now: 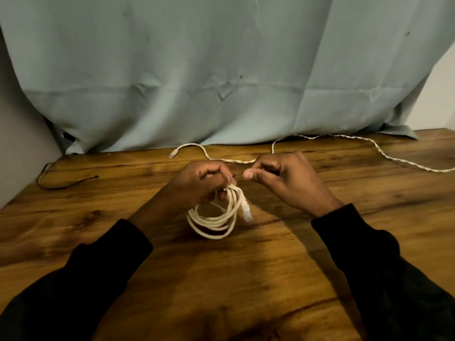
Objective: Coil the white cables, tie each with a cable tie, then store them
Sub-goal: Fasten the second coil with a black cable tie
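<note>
A coiled white cable (pixel 216 221) hangs from my left hand (pixel 199 183), which grips the top of the coil just above the table; a white plug (pixel 247 212) dangles on the coil's right side. My right hand (pixel 283 179) pinches a thin black cable tie (pixel 238 175) that runs between the two hands at the top of the coil. Behind the hands a second white cable (pixel 369 143) lies loose and uncoiled across the back of the table, its plug (pixel 172 153) at the left end.
Another black cable tie (pixel 61 185) lies curved on the wooden table (pixel 246 279) at the far left. A pale green cloth (pixel 221 70) hangs behind the table's back edge, with a grey wall at the left.
</note>
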